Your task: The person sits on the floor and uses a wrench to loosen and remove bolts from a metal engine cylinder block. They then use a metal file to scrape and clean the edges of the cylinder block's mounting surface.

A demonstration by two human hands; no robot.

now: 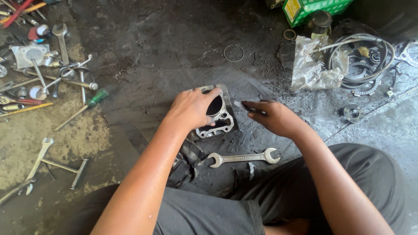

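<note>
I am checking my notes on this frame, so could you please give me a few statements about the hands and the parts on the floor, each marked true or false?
1. The left hand rests on the metal cylinder block. True.
2. The right hand holds the open-ended spanner. False: the spanner lies on the floor near the knees; the right hand pinches a small flat piece.
3. A green-handled screwdriver lies left of the block. True.
4. The green box sits beside the left hand. False: it is at the top right.
</note>
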